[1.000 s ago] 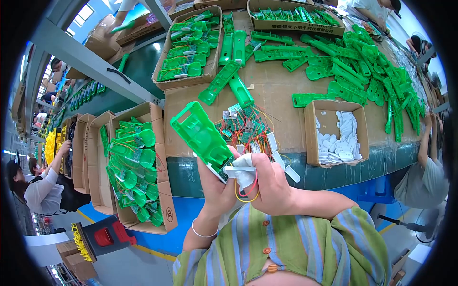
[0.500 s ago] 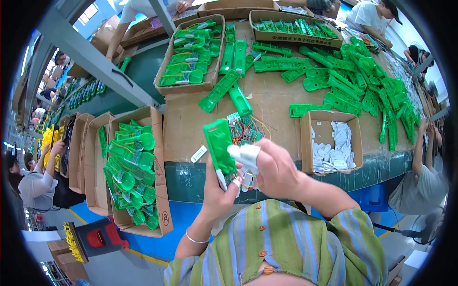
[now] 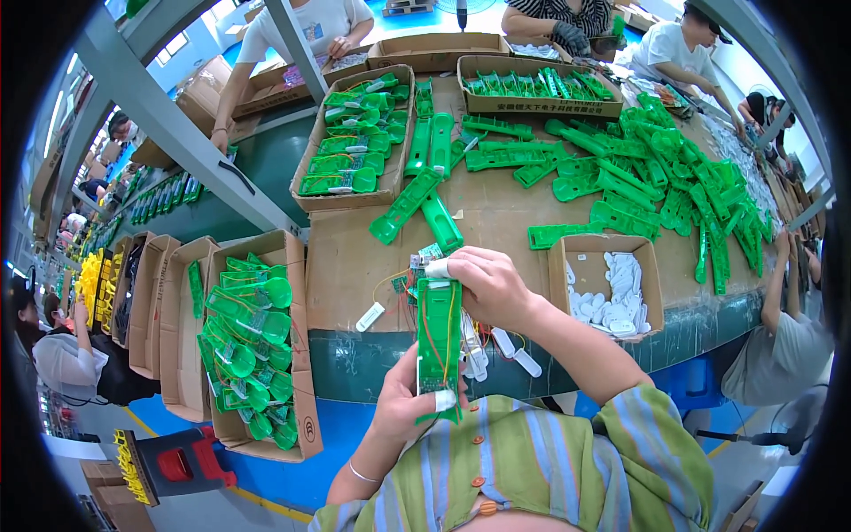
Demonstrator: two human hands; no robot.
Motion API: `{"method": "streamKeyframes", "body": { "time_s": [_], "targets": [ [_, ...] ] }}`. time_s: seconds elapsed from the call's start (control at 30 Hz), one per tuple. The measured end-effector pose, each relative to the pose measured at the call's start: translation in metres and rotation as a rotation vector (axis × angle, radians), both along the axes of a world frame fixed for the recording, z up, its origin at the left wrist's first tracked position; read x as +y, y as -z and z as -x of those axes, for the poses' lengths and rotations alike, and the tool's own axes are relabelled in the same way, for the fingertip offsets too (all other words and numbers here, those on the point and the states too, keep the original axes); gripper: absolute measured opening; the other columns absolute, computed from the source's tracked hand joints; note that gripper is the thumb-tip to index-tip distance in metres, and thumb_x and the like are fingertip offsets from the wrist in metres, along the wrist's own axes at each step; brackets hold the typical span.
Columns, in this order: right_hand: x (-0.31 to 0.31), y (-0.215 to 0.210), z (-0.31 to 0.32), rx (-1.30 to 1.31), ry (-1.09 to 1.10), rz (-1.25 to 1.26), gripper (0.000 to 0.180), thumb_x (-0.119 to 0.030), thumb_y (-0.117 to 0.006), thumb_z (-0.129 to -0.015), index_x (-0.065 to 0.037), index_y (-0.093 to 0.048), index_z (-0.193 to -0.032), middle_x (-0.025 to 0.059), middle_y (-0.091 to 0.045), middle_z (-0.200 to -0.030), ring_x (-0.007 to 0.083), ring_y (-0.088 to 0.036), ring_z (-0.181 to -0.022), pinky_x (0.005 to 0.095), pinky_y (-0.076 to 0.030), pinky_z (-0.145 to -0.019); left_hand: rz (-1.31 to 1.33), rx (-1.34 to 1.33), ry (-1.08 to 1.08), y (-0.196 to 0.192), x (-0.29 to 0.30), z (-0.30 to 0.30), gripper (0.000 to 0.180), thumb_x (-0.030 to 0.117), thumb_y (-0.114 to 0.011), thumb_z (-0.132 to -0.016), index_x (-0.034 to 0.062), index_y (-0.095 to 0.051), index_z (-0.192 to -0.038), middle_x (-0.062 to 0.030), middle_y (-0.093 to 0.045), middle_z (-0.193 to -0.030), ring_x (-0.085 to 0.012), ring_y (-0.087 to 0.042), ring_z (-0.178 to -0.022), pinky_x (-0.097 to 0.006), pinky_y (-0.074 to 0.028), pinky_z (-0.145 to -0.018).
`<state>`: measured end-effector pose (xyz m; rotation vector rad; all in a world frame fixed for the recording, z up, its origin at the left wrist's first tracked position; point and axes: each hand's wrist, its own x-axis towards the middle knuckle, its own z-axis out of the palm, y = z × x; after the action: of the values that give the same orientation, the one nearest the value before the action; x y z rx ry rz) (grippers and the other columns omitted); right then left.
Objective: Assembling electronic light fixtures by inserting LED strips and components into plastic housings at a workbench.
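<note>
The person wears a short-sleeved shirt [image 3: 532, 470] striped lengthwise in green, blue-grey and thin orange, closed down the front by round orange buttons. A thin pale bracelet [image 3: 362, 473] circles the wrist below the left hand [image 3: 403, 410]. White tape wraps fingertips of both the left and right hand [image 3: 490, 288].

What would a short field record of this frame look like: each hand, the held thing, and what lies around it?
left hand: grips the lower end of the green plastic handle
right hand: pinches its upper end
handle state: held lengthwise above the table edge, open side up, wires showing inside
table: covered in brown cardboard
right side: small box of white parts
left side: carton of green pieces
far side: pile of green handles
</note>
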<state>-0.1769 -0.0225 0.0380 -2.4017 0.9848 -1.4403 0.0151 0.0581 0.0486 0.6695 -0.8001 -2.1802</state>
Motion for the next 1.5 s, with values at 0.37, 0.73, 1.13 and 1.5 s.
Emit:
{"method": "streamKeyframes", "body": {
  "time_s": [0.37,0.73,1.13,1.5],
  "targets": [
    [0.005,0.018,0.000,-0.581,-0.483,-1.066,0.043,0.008,-0.059,-0.077,0.001,-0.045,-0.116,0.0107,-0.059,-0.107,0.0160,-0.057,-0.098,0.0284,-0.048,-0.083,0.037,-0.063,-0.121,0.035,-0.009,-0.011,0.059,-0.006,-0.063,-0.065,-0.0025,-0.044,-0.120,-0.0133,-0.059,-0.096,-0.0212,-0.061,-0.077,-0.033,-0.052,-0.066],
    [-0.017,-0.001,-0.054,-0.536,-0.543,-0.959,0.038,0.009,-0.058,-0.076,0.003,-0.046,-0.112,0.0104,-0.057,-0.108,0.0176,-0.056,-0.101,0.0293,-0.046,-0.087,0.140,-0.170,-0.322,0.024,-0.004,-0.038,0.069,-0.002,-0.065,-0.067,0.0023,-0.037,-0.130,-0.0051,-0.058,-0.097,-0.0121,-0.057,-0.083,-0.027,-0.047,-0.076],
    [-0.133,0.051,-0.043,0.731,0.112,-0.195,0.047,0.001,-0.059,-0.062,-0.005,-0.054,-0.108,0.0120,-0.048,-0.118,0.0279,-0.043,-0.114,0.0394,-0.033,-0.095,0.388,-1.198,-1.415,0.014,0.040,-0.179,0.074,0.001,-0.056,-0.074,0.0015,-0.018,-0.137,-0.0145,-0.045,-0.121,-0.0212,-0.051,-0.100,-0.029,-0.047,-0.079],
    [-0.145,0.066,-0.028,0.900,0.264,0.005,0.018,-0.008,-0.057,-0.067,-0.012,-0.056,-0.085,0.0055,-0.052,-0.094,0.0210,-0.049,-0.097,0.0362,-0.037,-0.081,0.182,-2.309,-0.948,0.091,0.054,-0.251,0.048,0.035,-0.045,-0.085,0.0016,-0.048,-0.119,-0.0161,-0.042,-0.125,-0.0368,-0.040,-0.110,-0.047,-0.035,-0.090]
  ]
}}
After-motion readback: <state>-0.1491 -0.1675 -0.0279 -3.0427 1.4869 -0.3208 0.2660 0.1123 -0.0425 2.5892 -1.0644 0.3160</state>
